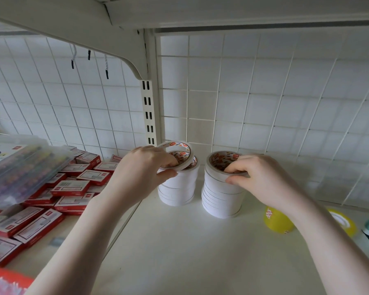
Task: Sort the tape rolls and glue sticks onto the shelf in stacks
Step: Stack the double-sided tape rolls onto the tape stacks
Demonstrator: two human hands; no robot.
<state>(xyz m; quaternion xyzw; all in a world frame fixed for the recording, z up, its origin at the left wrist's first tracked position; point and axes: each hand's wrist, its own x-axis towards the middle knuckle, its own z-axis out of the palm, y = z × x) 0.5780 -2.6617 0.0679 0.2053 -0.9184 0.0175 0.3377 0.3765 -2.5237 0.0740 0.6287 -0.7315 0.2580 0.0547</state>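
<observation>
Left hand (145, 167) is pinching a thin white tape roll (176, 155), tilting it over the left stack (177, 188) mid-frame. Right hand (258, 179) is gripping the top roll of the right stack (222, 196), fingers hooking into the core. Both stacks are sitting on the white shelf (179, 252). Yellow tape rolls (277, 220) are lying lower right, red boxes (73, 186) piling up on the left.

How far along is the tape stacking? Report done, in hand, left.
Done: two stacks of white tape rolls, the left stack and the right stack, stand on the shelf.
In hand: the left hand pinches a tilted roll over the left stack; the right hand grips the right stack's top roll.
Left: yellow tape rolls lie unstacked.
</observation>
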